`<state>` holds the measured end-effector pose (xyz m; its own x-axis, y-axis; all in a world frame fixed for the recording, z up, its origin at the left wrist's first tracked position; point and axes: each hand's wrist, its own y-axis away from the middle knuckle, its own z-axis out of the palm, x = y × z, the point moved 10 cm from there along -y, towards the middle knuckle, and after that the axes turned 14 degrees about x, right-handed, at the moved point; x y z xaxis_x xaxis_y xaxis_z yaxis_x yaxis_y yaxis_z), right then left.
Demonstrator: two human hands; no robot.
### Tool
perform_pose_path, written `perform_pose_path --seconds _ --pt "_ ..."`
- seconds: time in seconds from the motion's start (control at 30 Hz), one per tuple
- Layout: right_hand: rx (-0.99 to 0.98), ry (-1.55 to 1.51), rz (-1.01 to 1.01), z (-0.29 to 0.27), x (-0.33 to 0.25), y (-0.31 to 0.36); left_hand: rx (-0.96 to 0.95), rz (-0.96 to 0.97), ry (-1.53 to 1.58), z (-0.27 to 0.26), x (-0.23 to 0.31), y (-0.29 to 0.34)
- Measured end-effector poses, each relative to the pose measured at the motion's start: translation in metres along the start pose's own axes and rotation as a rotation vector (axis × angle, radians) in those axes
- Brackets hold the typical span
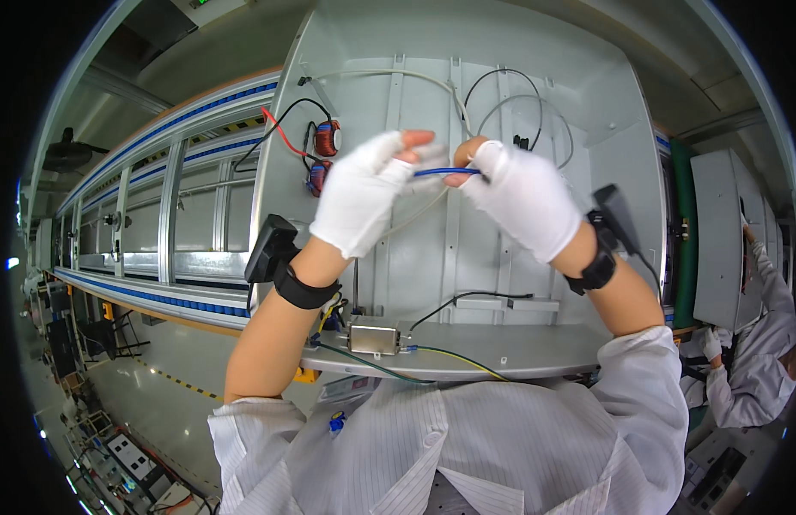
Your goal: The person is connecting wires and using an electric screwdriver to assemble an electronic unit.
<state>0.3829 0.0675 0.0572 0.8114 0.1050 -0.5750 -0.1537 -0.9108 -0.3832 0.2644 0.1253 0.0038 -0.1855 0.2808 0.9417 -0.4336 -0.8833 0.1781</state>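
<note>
A short length of blue wire [445, 171] spans the gap between my hands, above the open grey metal cabinet. My right hand [522, 193], in a white fingertip-less glove, pinches the wire between thumb and fingers. My left hand [364, 189], gloved alike, is at the wire's left end. Its fingers are smeared by motion, with one fingertip reaching out above the wire, so its grip is unclear. Behind and below the hands, pale cable [415, 216] runs over the cabinet floor.
The cabinet [415, 283] holds black cables [540, 94] and two red-and-black coils [327, 139] at its left wall. A silver metal box [374, 337] with green-yellow wires sits at the near edge. A roller conveyor [166, 223] is at left; a co-worker [759, 360] is at right.
</note>
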Motion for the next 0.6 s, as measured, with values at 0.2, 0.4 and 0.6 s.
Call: perform_pose_path --seconds 0.2,0.4,0.6 --pt "-0.139 0.121 -0.378 0.008 -0.026 0.028 -0.281 -0.438 -0.226 0.03 -0.05 0.034" --pt "-0.521 -0.222 -0.308 0.07 -0.001 0.092 -0.673 -0.756 -0.543 0.019 -0.098 0.074" --pt "-0.757 -0.594 -0.408 0.113 -0.023 0.144 -0.393 0.082 -1.534 -0.004 -0.03 0.008"
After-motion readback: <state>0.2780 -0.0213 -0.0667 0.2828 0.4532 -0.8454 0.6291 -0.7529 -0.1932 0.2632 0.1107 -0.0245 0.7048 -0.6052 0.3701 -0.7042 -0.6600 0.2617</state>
